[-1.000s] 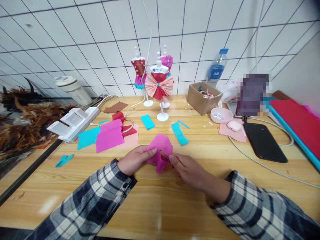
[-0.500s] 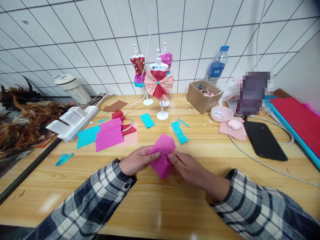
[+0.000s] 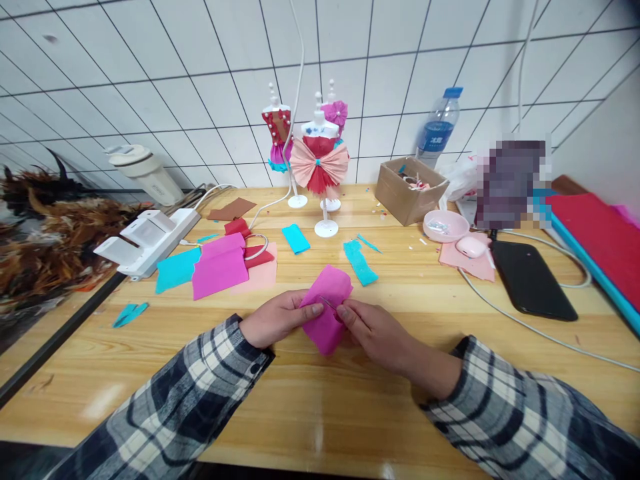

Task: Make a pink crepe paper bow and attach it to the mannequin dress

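A magenta piece of crepe paper is held up over the table between my hands. My left hand pinches its left side, thumb on top and the other fingers behind. My right hand is closed around small metal scissors, whose thin blades lie across the paper and point toward my left thumb. The scissors' handles are mostly hidden by my fingers. Just beyond the paper lies a turquoise paper strip. Farther back stands a small white dress form wearing a red dress with a pink bow.
More magenta paper and turquoise scraps lie to the left near a white power strip. Brown feathers edge the table. On the right are a cardboard box, a pink dish, a black phone and a cable.
The view has shifted slightly. My hands, the magenta paper and the scissors keep nearly the same pose, with the paper tilted a little differently.
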